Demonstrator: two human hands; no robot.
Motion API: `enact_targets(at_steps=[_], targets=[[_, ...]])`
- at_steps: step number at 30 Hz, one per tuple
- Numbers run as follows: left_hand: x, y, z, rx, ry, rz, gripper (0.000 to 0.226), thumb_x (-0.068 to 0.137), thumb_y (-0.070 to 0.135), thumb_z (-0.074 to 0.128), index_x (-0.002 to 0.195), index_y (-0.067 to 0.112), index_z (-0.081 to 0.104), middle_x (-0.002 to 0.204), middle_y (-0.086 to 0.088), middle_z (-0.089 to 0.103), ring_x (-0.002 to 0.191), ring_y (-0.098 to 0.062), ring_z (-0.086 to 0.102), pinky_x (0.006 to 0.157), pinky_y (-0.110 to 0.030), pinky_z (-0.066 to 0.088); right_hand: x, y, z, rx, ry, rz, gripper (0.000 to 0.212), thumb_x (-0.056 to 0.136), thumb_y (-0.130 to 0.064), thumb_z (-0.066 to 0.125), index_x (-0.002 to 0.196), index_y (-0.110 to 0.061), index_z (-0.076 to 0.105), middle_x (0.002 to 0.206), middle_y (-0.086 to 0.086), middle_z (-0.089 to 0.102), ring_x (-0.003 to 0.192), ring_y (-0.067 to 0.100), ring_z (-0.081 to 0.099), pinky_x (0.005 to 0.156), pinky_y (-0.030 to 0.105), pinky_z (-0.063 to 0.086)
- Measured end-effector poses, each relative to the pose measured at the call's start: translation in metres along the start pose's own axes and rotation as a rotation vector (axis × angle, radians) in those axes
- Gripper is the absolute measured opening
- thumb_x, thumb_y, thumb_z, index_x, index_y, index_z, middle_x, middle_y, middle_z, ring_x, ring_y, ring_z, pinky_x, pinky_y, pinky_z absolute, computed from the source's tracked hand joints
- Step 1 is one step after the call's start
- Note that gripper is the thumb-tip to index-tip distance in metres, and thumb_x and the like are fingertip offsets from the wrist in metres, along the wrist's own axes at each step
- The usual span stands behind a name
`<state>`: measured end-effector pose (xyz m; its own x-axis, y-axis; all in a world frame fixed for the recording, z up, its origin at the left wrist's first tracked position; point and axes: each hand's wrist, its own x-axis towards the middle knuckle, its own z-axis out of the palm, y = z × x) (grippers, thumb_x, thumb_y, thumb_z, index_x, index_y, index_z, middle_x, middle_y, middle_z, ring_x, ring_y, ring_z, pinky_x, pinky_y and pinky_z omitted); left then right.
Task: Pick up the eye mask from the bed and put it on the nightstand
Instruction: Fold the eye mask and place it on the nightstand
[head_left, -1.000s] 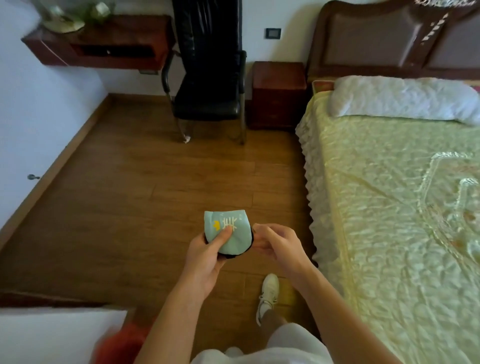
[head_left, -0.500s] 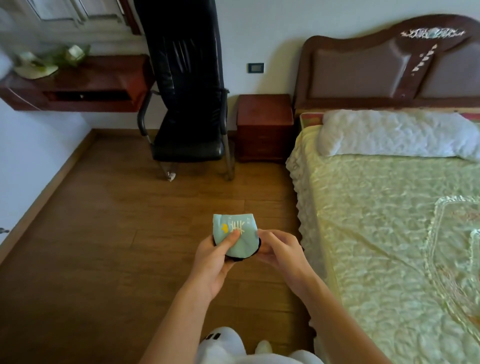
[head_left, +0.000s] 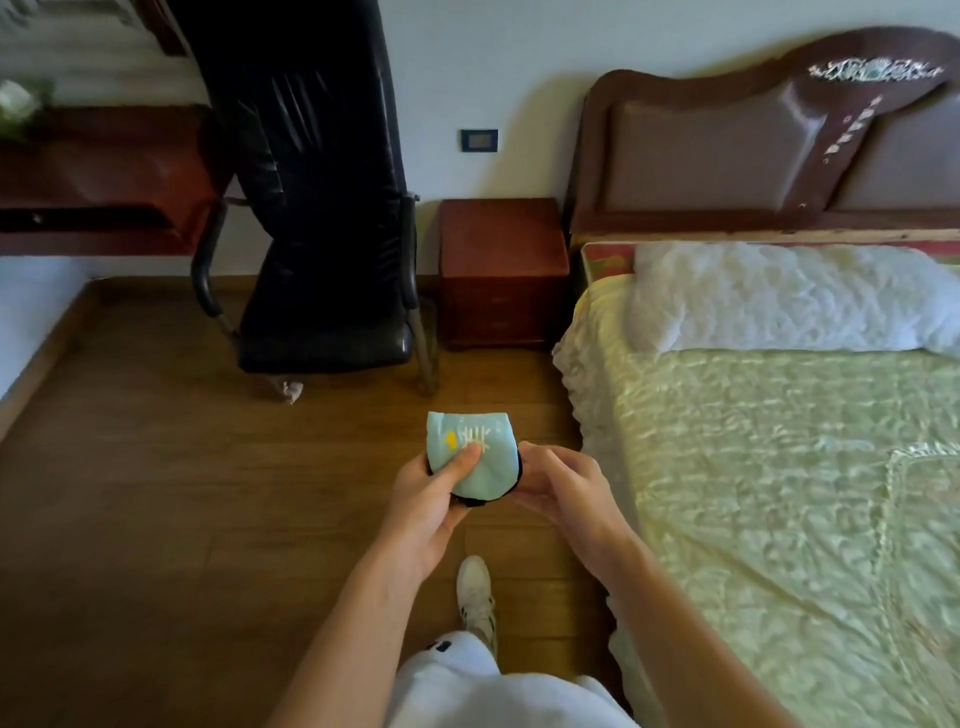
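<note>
The eye mask (head_left: 480, 457) is light blue with a yellow spot, white line marks and a black edge. It is folded and held in front of me above the wooden floor. My left hand (head_left: 434, 496) grips its left side with the thumb pressed on the front. My right hand (head_left: 563, 486) pinches its right edge. The dark red wooden nightstand (head_left: 501, 249) stands ahead against the wall, between a chair and the bed (head_left: 779, 467). Its top is bare.
A black leather armchair (head_left: 317, 249) stands left of the nightstand. A wall-mounted wooden shelf (head_left: 98, 176) is at far left. A white pillow (head_left: 789, 296) lies at the bed's head under the headboard (head_left: 769, 140). Open wooden floor (head_left: 182, 493) lies ahead; my shoe (head_left: 475, 597) shows below.
I have walked toward the nightstand, which now looks larger and nearer. The view has tilted up. Both hands keep the same hold on the eye mask.
</note>
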<state>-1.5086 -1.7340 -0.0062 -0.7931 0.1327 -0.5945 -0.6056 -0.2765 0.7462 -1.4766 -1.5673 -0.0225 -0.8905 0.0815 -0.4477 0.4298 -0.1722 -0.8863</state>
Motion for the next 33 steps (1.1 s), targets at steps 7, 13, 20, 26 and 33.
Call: enact_targets(at_steps=[7, 13, 20, 26, 33], targets=[[0.116, 0.093, 0.017, -0.005, -0.018, 0.015, 0.023, 0.083, 0.018, 0.074, 0.105, 0.019, 0.067, 0.109, -0.009, 0.074, 0.102, -0.024, 0.07, 0.077, -0.036, 0.061, 0.122, -0.07, 0.017, -0.03, 0.059, 0.001, 0.046, 0.084, -0.048, 0.067, 0.108, -0.011, 0.078, 0.1, 0.011, 0.082, 0.099, 0.025, 0.078, 0.09, 0.04, 0.062], [0.184, 0.132, 0.038, 0.001, -0.037, 0.005, 0.029, 0.077, 0.02, 0.078, 0.105, 0.019, 0.068, 0.108, -0.008, 0.076, 0.098, -0.022, 0.073, 0.071, -0.033, 0.062, 0.193, -0.107, 0.014, 0.001, 0.078, 0.012, 0.037, 0.093, -0.038, 0.067, 0.11, -0.008, 0.077, 0.101, 0.015, 0.081, 0.098, 0.026, 0.078, 0.09, 0.039, 0.062], [0.273, 0.168, 0.075, 0.001, -0.006, -0.016, 0.039, 0.068, 0.027, 0.08, 0.104, 0.023, 0.068, 0.106, -0.005, 0.077, 0.098, -0.021, 0.073, 0.074, -0.034, 0.062, 0.293, -0.14, -0.008, -0.004, 0.047, 0.021, 0.044, 0.09, -0.044, 0.068, 0.116, -0.009, 0.074, 0.111, 0.014, 0.079, 0.102, 0.023, 0.078, 0.094, 0.045, 0.062], [0.375, 0.211, 0.141, -0.015, 0.004, -0.014, 0.022, 0.084, 0.017, 0.075, 0.105, 0.018, 0.069, 0.095, -0.003, 0.081, 0.093, -0.02, 0.076, 0.07, -0.031, 0.063, 0.405, -0.188, -0.051, 0.042, 0.047, 0.014, 0.042, 0.083, -0.044, 0.07, 0.108, -0.01, 0.078, 0.104, 0.01, 0.082, 0.099, 0.022, 0.079, 0.088, 0.041, 0.063], [0.484, 0.277, 0.24, -0.02, -0.012, 0.011, 0.025, 0.085, 0.016, 0.074, 0.109, 0.014, 0.07, 0.099, -0.005, 0.08, 0.094, -0.021, 0.076, 0.068, -0.03, 0.062, 0.527, -0.272, -0.118, 0.047, 0.054, 0.046, 0.043, 0.076, -0.048, 0.072, 0.102, -0.015, 0.079, 0.102, 0.008, 0.083, 0.099, 0.022, 0.078, 0.087, 0.039, 0.063]])
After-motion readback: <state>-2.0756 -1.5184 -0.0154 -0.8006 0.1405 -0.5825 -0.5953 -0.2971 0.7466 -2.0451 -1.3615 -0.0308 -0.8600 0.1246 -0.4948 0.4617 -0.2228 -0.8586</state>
